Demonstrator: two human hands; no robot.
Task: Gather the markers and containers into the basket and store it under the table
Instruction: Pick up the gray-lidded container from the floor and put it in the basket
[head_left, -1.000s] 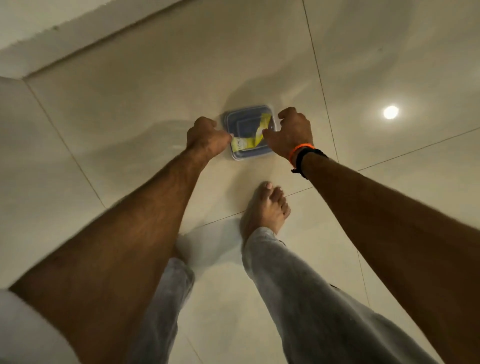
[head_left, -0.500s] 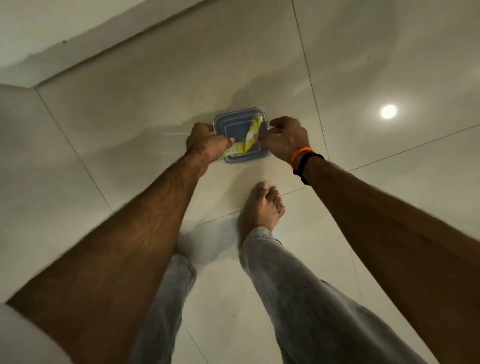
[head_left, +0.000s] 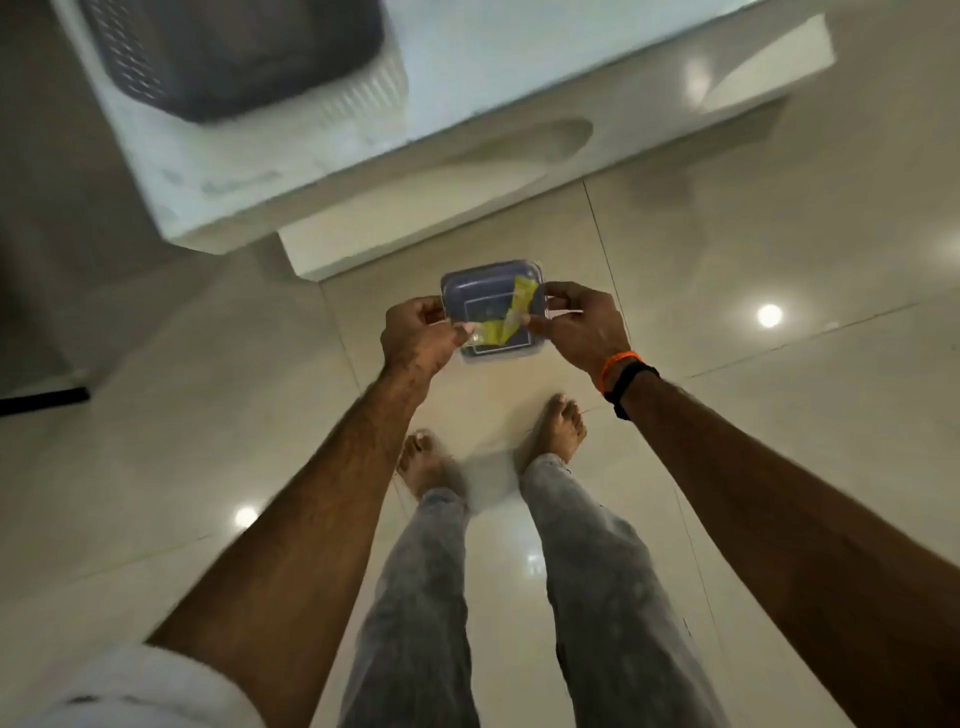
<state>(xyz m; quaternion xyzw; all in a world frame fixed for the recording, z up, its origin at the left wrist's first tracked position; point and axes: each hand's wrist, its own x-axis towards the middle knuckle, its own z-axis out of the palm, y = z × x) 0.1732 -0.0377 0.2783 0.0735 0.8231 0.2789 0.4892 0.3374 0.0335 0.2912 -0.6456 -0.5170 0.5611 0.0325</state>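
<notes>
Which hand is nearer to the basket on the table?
Left. The left hand holds the container at its left edge, on the side of the basket; the right hand grips the opposite edge, farther away.

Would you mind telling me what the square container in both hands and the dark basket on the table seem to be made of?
The square blue-grey container looks like glossy, translucent plastic with a moulded lid. The dark perforated basket looks like matte plastic, going by its regular hole pattern, though blur leaves this uncertain.
</notes>
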